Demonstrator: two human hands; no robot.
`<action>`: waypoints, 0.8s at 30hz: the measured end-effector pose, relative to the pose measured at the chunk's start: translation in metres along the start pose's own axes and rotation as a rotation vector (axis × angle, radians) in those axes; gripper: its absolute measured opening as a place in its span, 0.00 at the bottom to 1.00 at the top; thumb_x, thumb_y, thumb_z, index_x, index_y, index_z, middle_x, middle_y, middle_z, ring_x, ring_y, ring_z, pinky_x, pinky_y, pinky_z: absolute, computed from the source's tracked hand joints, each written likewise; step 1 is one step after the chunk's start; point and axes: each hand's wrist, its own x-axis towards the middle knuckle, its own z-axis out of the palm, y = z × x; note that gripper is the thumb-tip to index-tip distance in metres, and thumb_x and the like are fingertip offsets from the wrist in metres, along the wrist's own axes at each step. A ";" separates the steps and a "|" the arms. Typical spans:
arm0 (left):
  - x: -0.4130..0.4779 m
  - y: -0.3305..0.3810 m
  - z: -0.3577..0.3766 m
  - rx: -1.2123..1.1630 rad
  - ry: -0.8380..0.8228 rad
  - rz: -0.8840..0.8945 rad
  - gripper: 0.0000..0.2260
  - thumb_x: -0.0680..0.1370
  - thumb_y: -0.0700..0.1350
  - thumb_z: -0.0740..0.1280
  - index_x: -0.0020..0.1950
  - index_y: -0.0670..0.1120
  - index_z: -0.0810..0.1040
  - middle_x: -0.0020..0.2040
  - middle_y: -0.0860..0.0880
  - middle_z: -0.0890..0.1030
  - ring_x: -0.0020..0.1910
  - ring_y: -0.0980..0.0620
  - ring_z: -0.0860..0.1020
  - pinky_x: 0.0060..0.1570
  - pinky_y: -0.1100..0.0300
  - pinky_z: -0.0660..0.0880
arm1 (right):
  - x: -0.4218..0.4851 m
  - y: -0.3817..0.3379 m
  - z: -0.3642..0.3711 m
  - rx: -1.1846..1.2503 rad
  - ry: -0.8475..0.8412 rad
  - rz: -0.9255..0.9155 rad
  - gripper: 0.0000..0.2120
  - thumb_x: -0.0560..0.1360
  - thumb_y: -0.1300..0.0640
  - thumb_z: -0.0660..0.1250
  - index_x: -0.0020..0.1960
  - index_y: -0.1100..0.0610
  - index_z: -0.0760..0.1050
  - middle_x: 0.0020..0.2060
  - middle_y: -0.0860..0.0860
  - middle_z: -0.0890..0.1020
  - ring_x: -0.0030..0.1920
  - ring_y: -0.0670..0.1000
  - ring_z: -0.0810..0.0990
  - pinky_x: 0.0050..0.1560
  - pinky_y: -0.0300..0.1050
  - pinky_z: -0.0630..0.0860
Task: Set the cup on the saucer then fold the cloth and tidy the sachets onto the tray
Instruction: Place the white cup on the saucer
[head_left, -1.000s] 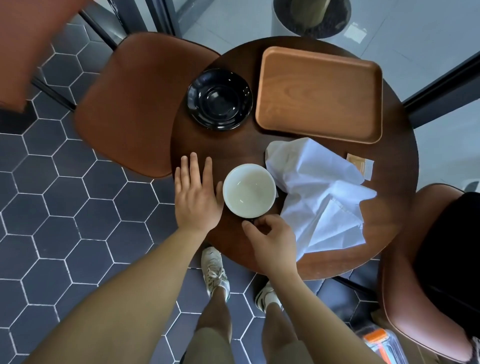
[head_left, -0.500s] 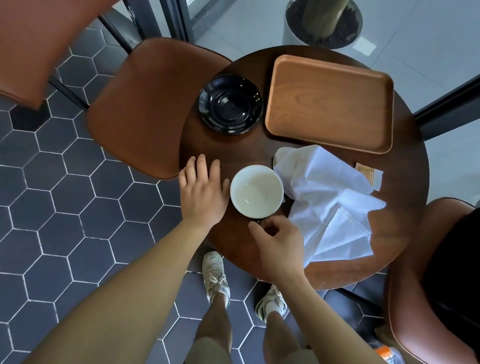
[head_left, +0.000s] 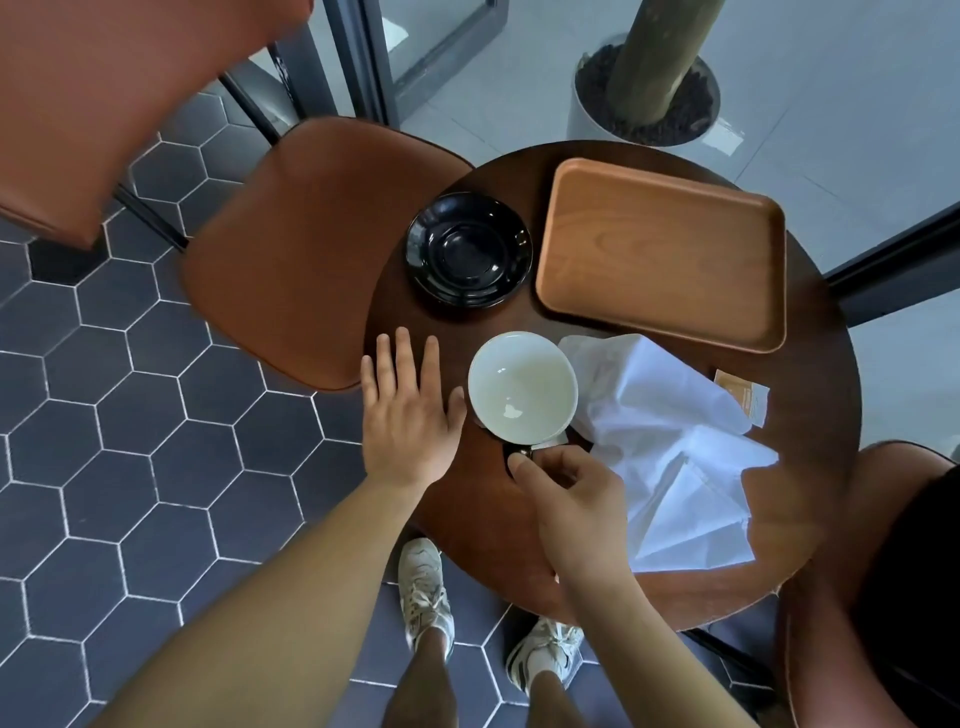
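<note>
From the head camera, looking straight down on the round desk, the first step is in hand: the cup has yet to go onto the saucer. The cup, white inside and empty, sits near the desk's middle, with the black saucer at its 11 o'clock, apart from it and bare. The right hand pinches the cup's dark handle at the cup's 6 o'clock, thumb and fingers closed on it. The left hand lies flat and open on the desk at the cup's 9 o'clock, its thumb just beside the cup wall, gripping nothing. The crumpled white cloth spreads from the cup's 3 o'clock toward 5, one sachet showing past its far edge, and the wooden tray at 1 o'clock holds nothing. The next move likely calls for a level lift by the handle, a short carry toward 11 o'clock, and a centred set-down in the saucer's well.
</note>
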 end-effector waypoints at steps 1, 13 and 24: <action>0.000 0.000 0.000 -0.003 0.005 -0.004 0.30 0.82 0.59 0.56 0.80 0.45 0.59 0.80 0.36 0.58 0.80 0.36 0.54 0.78 0.38 0.52 | 0.005 -0.005 0.000 0.018 0.002 -0.010 0.10 0.71 0.51 0.75 0.35 0.56 0.80 0.33 0.49 0.83 0.37 0.49 0.81 0.37 0.36 0.74; 0.002 0.001 0.003 -0.005 0.056 -0.020 0.29 0.80 0.57 0.55 0.78 0.46 0.63 0.79 0.38 0.61 0.79 0.37 0.57 0.78 0.40 0.52 | 0.106 -0.082 0.025 -0.032 0.016 -0.183 0.13 0.71 0.52 0.72 0.32 0.59 0.78 0.30 0.54 0.83 0.32 0.50 0.79 0.39 0.48 0.77; 0.001 0.001 0.005 -0.012 0.087 -0.018 0.29 0.79 0.57 0.57 0.78 0.46 0.64 0.79 0.38 0.62 0.79 0.37 0.57 0.78 0.40 0.52 | 0.150 -0.094 0.047 -0.102 -0.015 -0.149 0.12 0.73 0.54 0.72 0.36 0.62 0.81 0.33 0.58 0.85 0.39 0.59 0.85 0.46 0.56 0.82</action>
